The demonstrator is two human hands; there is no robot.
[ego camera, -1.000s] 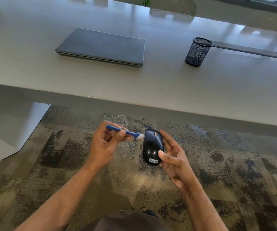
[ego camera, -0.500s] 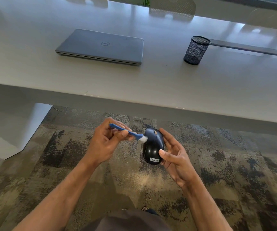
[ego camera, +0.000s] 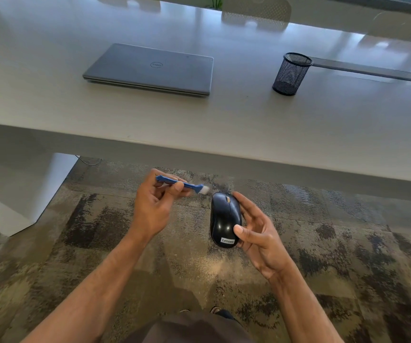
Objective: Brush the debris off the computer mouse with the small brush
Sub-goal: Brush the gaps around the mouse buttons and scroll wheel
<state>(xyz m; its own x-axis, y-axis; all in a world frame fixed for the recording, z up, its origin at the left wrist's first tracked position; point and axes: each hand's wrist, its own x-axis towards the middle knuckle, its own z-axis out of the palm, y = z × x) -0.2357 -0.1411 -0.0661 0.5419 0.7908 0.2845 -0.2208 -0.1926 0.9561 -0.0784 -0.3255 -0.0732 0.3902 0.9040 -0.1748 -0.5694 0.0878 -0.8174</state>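
Starting on the left, the left hand is pinching a small blue brush between thumb and fingers, with the handle poking out past the knuckles and the pale bristles pointing right. The bristle tip is hovering just beside the front end of the mouse, up and to its left, and it isn't touching it as far as I can see.

Moving over, the black computer mouse is being held out in the air below the table edge, over the patchy carpet, with the scroll wheel end pointing away and a white Lenovo label at the near end. The right hand is gripping it from the right side, thumb pressing near the label and fingers reaching up along the far side.

Up on the grey table, a closed laptop is lying flat toward the left, and a black mesh pen cup is standing upright well off to its right.
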